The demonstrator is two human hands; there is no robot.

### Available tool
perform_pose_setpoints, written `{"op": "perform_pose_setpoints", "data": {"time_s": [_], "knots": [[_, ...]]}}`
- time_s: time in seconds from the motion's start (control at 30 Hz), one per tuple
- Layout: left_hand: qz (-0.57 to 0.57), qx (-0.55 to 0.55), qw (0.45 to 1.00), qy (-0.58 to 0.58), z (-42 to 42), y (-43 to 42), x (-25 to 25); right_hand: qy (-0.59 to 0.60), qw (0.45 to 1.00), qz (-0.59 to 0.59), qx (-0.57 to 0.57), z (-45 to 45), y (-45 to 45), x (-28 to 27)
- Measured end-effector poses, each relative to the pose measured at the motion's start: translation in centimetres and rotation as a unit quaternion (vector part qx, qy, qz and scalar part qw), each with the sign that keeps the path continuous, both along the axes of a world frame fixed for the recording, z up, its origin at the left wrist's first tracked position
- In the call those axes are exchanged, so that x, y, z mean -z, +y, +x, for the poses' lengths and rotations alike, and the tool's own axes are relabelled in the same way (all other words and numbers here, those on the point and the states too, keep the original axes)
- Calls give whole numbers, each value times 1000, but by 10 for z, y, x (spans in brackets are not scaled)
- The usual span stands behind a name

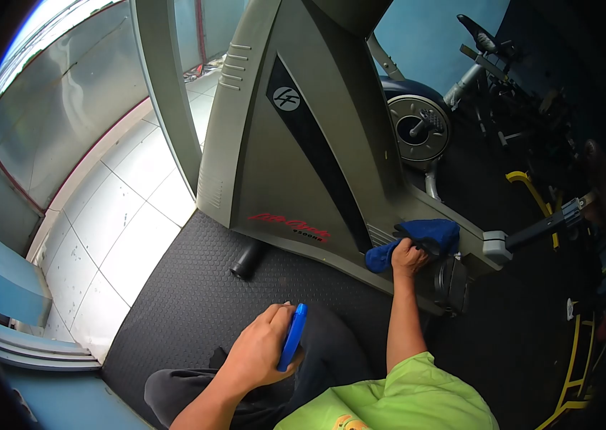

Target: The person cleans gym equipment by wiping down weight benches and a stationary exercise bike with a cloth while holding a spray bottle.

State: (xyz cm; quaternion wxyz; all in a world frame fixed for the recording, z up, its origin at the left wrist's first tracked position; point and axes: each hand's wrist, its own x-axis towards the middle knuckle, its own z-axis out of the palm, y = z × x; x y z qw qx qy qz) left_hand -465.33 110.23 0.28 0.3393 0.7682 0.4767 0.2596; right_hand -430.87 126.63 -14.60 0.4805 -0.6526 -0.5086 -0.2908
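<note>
My left hand (263, 346) is closed around what looks like a spray bottle, of which only the long blue head (291, 338) shows; its body is hidden behind the hand and my lap. My right hand (410, 259) grips a dark blue cloth (436, 235) and presses it on the low part of the exercise bike's housing. The cloth is bunched, with folds on both sides of the fingers. The grey-brown exercise bike (303, 136) has a black stripe, a round logo and red lettering. Just below my right hand is a black pedal (451, 284).
A black textured mat (174, 301) lies under the bike, and a black round foot (247, 262) sticks out beneath the housing. White floor tiles (113, 222) run along the left. Behind the bike stands other gym equipment (418, 129); yellow metal frames (572, 365) are at right.
</note>
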Motion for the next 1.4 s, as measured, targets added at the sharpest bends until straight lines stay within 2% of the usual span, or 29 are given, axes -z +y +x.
{"op": "perform_pose_setpoints", "data": {"time_s": [0.03, 0.17, 0.2, 0.23, 0.3, 0.37, 0.43, 0.47, 0.57, 0.73, 0.8, 0.83, 0.87, 0.9, 0.93, 0.97, 1.03, 1.1, 1.13, 1.17, 1.2, 1.27, 1.3, 1.37, 1.4], "knots": [[28, -3, 1000, -7, -2, 0, 2, 0, 1000, 3, -8, 2, -2, 1], [16, -14, 1000, -1, -6, 3, -2, -9, 1000, 25, 14, 17, 3, 14], [14, -15, 1000, -6, -7, 4, -2, -31, 990, -102, 96, 21, 1, 17], [12, -16, 1000, -11, -9, 5, -2, -32, 990, -101, 91, 25, 2, 21], [18, -21, 999, -15, -16, 6, -2, 120, 992, -4, 36, 10, -7, -11], [23, -26, 999, -25, -20, 7, -1, 119, 992, 31, 10, 7, -7, -22], [38, -26, 999, -14, -24, 7, -5, 185, 982, 39, -22, 4, -11, -28], [35, -28, 999, -15, -25, 7, -5, 49, 997, 51, 35, 16, -13, -27], [24, -32, 999, -16, -27, 10, -6, 33, 998, 42, 29, 39, -26, -45], [43, -20, 999, -20, -24, 10, -2, -48, 996, 71, 37, 71, -36, -28], [38, -14, 999, -16, -25, 10, -3, -93, 992, 29, 81, 76, -44, -20], [31, -8, 999, -15, -23, 8, -3, -94, 992, 27, 83, 83, -44, -5], [31, -6, 999, -16, -21, 7, -5, -48, 995, 20, 84, 94, -39, 21], [12, -8, 1000, -9, -20, 7, -9, -1, 996, 15, 84, 92, -39, 24], [-5, -11, 1000, -2, -18, 7, -11, 34, 989, 48, 132, 87, -33, 28], [-5, -8, 1000, -1, -16, 7, -11, 35, 989, 48, 135, 64, -32, 6], [-2, -3, 1000, -4, -12, 9, -9, 274, 946, -62, 161, 15, -32, -47], [-7, 2, 1000, 1, -8, 10, -8, 204, 962, -119, 138, -4, -22, -62], [-15, 4, 1000, 4, -6, 10, -8, 45, 987, -101, 116, -2, -12, -58], [-14, 8, 1000, 3, -5, 10, -8, -117, 985, -82, 93, 1, -2, -53], [-4, 10, 1000, 2, -4, 11, -7, -119, 985, -83, 98, -8, -4, -68], [5, 21, 1000, -6, -2, 12, -7, -118, 944, -309, 17, -21, -16, -98], [7, 16, 1000, -5, -2, 13, -9, -120, 942, -311, 26, -11, -22, -107], [7, 14, 1000, -8, -1, 13, -11, -81, 878, -472, 8, 22, -35, -121], [15, 8, 1000, -12, -2, 14, -11, -96, 861, -499, 17, 48, -42, -124]]}}
